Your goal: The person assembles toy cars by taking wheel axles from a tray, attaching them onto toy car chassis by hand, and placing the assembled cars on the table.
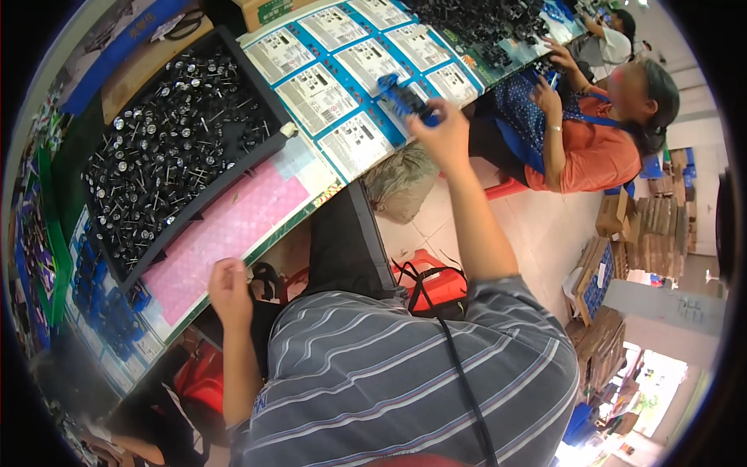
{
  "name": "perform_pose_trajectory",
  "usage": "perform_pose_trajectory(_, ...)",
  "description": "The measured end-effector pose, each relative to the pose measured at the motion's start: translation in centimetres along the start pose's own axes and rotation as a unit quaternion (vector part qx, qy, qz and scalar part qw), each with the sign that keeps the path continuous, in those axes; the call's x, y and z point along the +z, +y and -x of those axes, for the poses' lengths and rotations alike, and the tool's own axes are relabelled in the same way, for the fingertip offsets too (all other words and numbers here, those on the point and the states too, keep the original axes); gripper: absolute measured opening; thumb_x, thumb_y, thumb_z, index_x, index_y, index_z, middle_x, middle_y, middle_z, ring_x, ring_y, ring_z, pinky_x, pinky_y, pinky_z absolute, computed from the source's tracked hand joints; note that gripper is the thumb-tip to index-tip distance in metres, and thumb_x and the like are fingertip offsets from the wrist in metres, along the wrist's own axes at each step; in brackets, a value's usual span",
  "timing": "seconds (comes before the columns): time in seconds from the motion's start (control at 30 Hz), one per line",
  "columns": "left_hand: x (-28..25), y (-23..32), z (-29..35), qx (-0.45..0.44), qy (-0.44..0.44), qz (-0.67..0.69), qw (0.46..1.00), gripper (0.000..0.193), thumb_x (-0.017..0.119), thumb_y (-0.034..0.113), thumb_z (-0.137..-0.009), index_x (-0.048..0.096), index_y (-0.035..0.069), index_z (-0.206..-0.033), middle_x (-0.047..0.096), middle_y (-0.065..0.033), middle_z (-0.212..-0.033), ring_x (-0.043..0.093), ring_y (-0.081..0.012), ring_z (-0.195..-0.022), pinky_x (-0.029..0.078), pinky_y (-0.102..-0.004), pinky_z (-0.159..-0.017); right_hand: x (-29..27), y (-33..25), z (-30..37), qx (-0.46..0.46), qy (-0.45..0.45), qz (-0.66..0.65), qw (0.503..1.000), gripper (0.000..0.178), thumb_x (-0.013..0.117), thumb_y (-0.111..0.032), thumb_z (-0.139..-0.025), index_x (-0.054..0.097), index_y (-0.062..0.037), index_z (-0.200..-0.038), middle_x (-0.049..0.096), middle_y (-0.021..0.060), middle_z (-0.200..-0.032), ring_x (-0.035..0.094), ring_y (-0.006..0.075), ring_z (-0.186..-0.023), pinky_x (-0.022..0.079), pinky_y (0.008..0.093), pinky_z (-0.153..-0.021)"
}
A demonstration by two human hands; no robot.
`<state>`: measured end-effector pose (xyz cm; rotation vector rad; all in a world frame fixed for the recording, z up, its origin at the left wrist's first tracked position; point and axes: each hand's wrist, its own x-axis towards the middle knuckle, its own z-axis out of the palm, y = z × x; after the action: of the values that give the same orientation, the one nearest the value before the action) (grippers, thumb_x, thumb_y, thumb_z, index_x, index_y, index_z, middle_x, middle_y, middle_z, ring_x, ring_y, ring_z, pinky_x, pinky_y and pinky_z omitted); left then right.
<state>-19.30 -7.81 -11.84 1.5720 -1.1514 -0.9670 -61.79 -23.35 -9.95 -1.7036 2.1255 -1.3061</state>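
Note:
My right hand [442, 138] is closed on a small blue and black plastic toy part [403, 98] above the printed sheets. White label panels on blue card [359, 144] cover the table beneath it. Near the table's front edge, my left hand [228, 289] is curled with its fingers together; what it holds, if anything, is hidden. Beside it lies a sheet of pink bubble wrap [226, 229]. Beyond the wrap stands a black tray [198, 187] full of black wheels on metal axles [167, 148].
More blue and black parts [105, 300] lie at the table's left end. A heap of black parts [486, 31] covers the far right. A co-worker in an orange top [591, 152] sits to the right, hands over the table. Cardboard stacks [661, 233] stand behind.

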Motion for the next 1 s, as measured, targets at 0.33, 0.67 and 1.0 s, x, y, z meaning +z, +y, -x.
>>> perform_pose_trajectory(0.33,5.5,2.2,1.1,-0.127,-0.167,0.412,0.887,0.047,0.060,0.021,-0.100,0.038,0.014,-0.141,0.061,-0.0060,-0.100,0.054,-0.0070,-0.060,0.038,-0.0197,-0.044,2.2,-16.8,14.2,-0.192,-0.319,-0.255,0.892,0.058,0.089,-0.013,-0.065,0.061,-0.0009,-0.115,0.063,0.0149,-0.111,0.064,0.0260,-0.097,0.053,0.0352,-0.081)
perform_pose_trajectory(0.67,0.6,1.2,2.2,-0.108,-0.102,0.405,0.902,0.034,0.063,0.019,-0.098,0.048,0.005,-0.125,0.064,-0.0070,-0.094,0.057,-0.0086,-0.065,0.046,-0.0213,-0.053,12.8,-21.0,-1.7,-0.288,-0.326,-0.028,0.900,0.028,0.078,-0.015,-0.080,0.071,-0.0009,-0.103,0.068,0.0149,-0.102,0.069,0.0297,-0.083,0.056,0.0372,-0.073)
perform_pose_trajectory(1.0,-0.6,0.1,4.7,-0.120,-0.064,0.395,0.909,0.031,0.067,0.025,-0.096,0.052,0.005,-0.115,0.061,-0.0023,-0.079,0.054,-0.0066,-0.058,0.047,-0.0218,-0.052,19.0,-23.3,-2.2,-0.304,-0.319,0.238,0.866,0.020,0.062,-0.005,-0.084,0.073,-0.0034,-0.100,0.071,0.0210,-0.100,0.071,0.0368,-0.092,0.058,0.0446,-0.083)
